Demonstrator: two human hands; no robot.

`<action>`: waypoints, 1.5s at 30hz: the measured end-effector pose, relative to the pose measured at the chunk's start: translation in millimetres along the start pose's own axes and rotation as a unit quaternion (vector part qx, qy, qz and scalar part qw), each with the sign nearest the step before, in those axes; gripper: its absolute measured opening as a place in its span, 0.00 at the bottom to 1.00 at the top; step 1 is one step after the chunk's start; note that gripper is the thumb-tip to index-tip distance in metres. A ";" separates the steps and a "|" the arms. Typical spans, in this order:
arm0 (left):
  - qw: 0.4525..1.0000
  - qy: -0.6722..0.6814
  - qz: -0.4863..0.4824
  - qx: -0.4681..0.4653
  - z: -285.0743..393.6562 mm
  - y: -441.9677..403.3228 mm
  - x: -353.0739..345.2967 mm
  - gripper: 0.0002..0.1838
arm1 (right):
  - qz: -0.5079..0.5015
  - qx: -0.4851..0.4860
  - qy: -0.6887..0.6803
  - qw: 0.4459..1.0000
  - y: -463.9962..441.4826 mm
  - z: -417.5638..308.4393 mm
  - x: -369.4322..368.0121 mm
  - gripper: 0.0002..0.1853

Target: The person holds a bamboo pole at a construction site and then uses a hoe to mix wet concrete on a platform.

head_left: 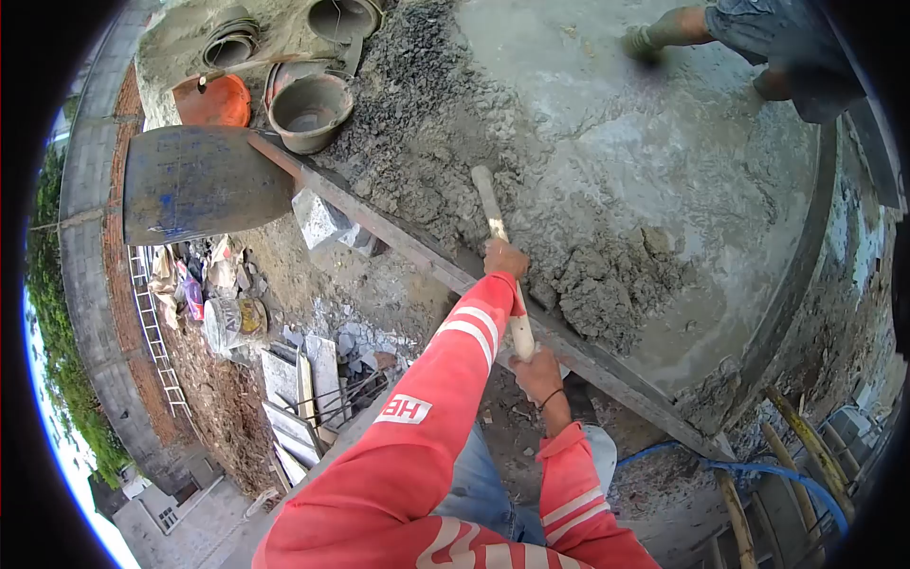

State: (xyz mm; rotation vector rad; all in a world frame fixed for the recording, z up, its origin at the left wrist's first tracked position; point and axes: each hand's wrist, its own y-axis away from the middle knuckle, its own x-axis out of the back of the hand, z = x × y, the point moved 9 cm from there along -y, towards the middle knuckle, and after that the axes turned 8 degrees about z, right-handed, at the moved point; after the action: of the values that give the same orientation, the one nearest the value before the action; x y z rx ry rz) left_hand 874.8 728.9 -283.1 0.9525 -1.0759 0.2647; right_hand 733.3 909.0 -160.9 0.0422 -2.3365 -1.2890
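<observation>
The largest item in your work area is the bed of wet grey mortar (588, 123), which extends across the upper right. At the far left, a masonry wall (95, 322) curves along the border of the view. A straight edging board (417, 243) runs diagonally across the middle, along the near side of the mortar bed. Near its upper-left end is a dark drum (204, 185) bearing blue marks. At the upper right, a second person (777, 47) is positioned at the mortar bed, well apart from your hands.

A ladder (156, 332) is located next to the wall. A rough mortar mound (616, 284) sits beyond the board, to the right of your hands. A grey bucket (311, 112) stands just beside an orange basin (223, 100), above the drum. A blue hose (806, 479) bends across the lower right.

Your wooden handle (489, 201) is at the center of the view and crosses above the edging board — its upper end is over the mortar, its lower end at your near hand. The tool's working head cannot be made out.

Hand positions: your left hand (506, 258) is wrapped around the middle of the handle; your right hand (540, 377) grasps it near the lower end. Both grips are closed. The smallest item is a dark band (550, 397) around your right wrist.
</observation>
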 end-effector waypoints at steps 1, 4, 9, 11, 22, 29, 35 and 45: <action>1.000 -0.008 -0.018 -0.024 7.0 25.8 1.8 0.29 | 0.004 -0.004 -0.002 1.000 8.4 12.6 19.8 0.27; 0.992 0.066 -0.085 -0.069 30.5 75.1 18.6 0.20 | -0.035 -0.023 -0.043 0.998 43.3 28.5 75.2 0.20; 0.876 0.425 -0.207 0.100 26.3 188.6 -52.0 0.06 | 0.061 0.061 0.041 0.995 176.7 80.6 204.8 0.12; 0.867 0.428 -0.218 0.136 17.3 266.2 -49.0 0.03 | 0.045 0.049 0.056 0.996 208.7 147.4 212.7 0.13; 0.832 0.537 0.008 -0.136 116.2 84.9 175.0 0.11 | 0.149 0.247 0.127 0.949 2.7 -28.4 112.7 0.20; 0.962 0.140 0.149 -0.180 141.7 -58.1 -5.5 0.29 | 0.107 0.106 0.104 0.983 -106.9 -31.6 71.4 0.23; 0.984 0.087 0.021 -0.151 118.0 65.7 -31.4 0.25 | 0.117 0.085 0.057 0.988 -26.6 34.6 115.6 0.22; 0.911 0.304 -0.264 0.088 -29.4 325.2 -123.2 0.20 | 0.117 0.042 0.240 0.963 203.8 212.0 214.4 0.28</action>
State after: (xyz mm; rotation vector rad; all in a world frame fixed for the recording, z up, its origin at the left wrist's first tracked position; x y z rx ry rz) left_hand 635.5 974.6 -218.1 1.1807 -0.2048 0.1901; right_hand 494.4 1138.1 -9.4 0.0907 -1.9110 -0.9381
